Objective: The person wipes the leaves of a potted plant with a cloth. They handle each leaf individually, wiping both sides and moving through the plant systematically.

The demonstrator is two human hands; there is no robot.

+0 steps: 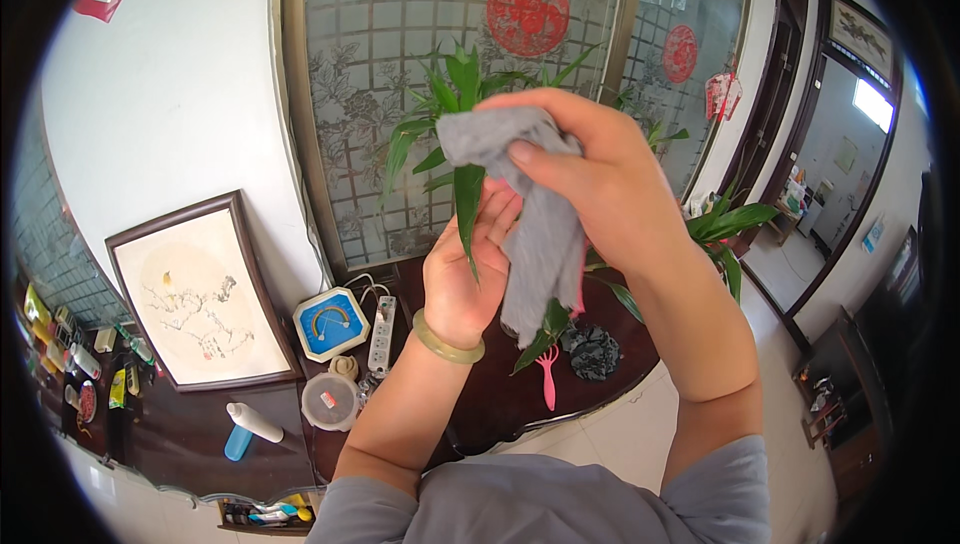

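My right hand (600, 161) pinches a bunched grey cloth (544, 244) between thumb and fingers, and its loose end hangs down. The cloth's upper fold lies against the top of a long green leaf (468, 202) of a leafy plant (461, 82). Below it, my left hand (472, 266) is palm up with its fingers extended. That leaf hangs in front of the palm; whether they touch I cannot tell. A pale jade-coloured bangle (442, 345) circles my left wrist. The cloth and my right hand hide the plant's middle and its container.
On the dark wooden table (480, 401) are a pink hand-shaped tool (548, 382), crumpled black plastic (592, 352), a lidded tub (330, 401), a power strip (382, 337) and a thermometer-hygrometer (331, 324). Leftward lie a white bottle (255, 422) and a framed picture (199, 300). Patterned glass (375, 191) stands behind.
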